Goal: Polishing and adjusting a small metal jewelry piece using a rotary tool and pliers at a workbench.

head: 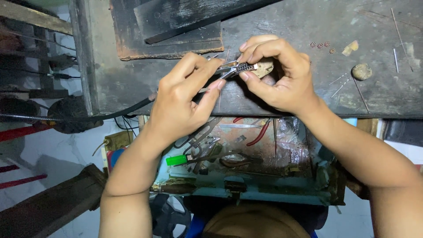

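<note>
My left hand (183,97) grips a pair of small metal pliers (225,69), whose jaws close on the end of a small dark, ridged metal piece (245,67). My right hand (277,72) pinches that same piece between thumb and fingers from the right. Both hands meet above the near edge of a dark, worn workbench (308,26). A small tan peg-like block (265,67) shows just behind the piece, partly hidden by my right fingers.
An open tool drawer (246,194) below the bench edge holds red-handled pliers (260,134), a green-handled tool (177,160) and scissors. On the bench lie a charred board (167,42), tiny ring-shaped bits (320,45), a pebble-like lump (361,71) and thin wires. A black hose (119,113) runs left.
</note>
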